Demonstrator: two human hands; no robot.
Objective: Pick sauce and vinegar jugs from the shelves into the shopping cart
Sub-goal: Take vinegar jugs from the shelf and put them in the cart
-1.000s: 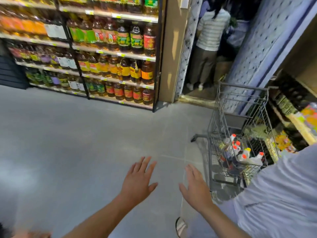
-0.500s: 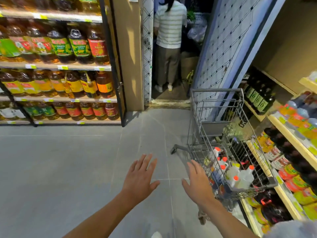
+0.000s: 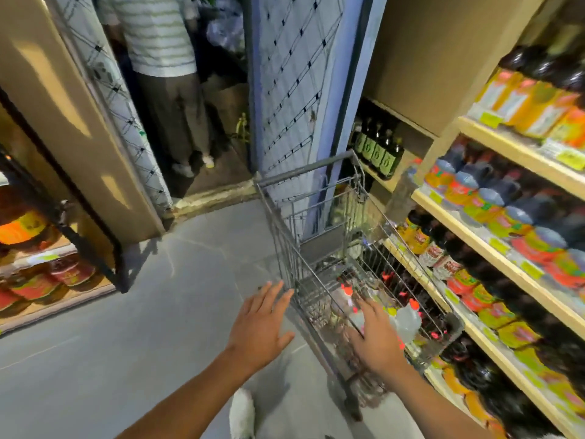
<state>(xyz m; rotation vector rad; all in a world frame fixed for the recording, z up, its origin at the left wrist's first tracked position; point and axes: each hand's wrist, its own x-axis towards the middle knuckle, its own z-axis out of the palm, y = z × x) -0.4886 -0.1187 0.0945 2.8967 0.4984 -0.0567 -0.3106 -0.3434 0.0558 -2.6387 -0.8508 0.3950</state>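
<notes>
Presently between picks: left hand [image 3: 258, 324] and right hand [image 3: 376, 337] spread and empty at the shopping cart [image 3: 304, 168], red-capped jugs [image 3: 408, 320] already inside; next move likely requires reaching for sauce jugs [image 3: 493, 201] shelved right.

Warm, moderate indoor light. Bright patches lie on the beige pillar [image 3: 63, 99] at ten o'clock. Bottles [image 3: 493, 198] at three o'clock are smeared by motion blur. Straight lines bend near the edges; the doorway [image 3: 202, 128] at eleven o'clock is dim.
</notes>
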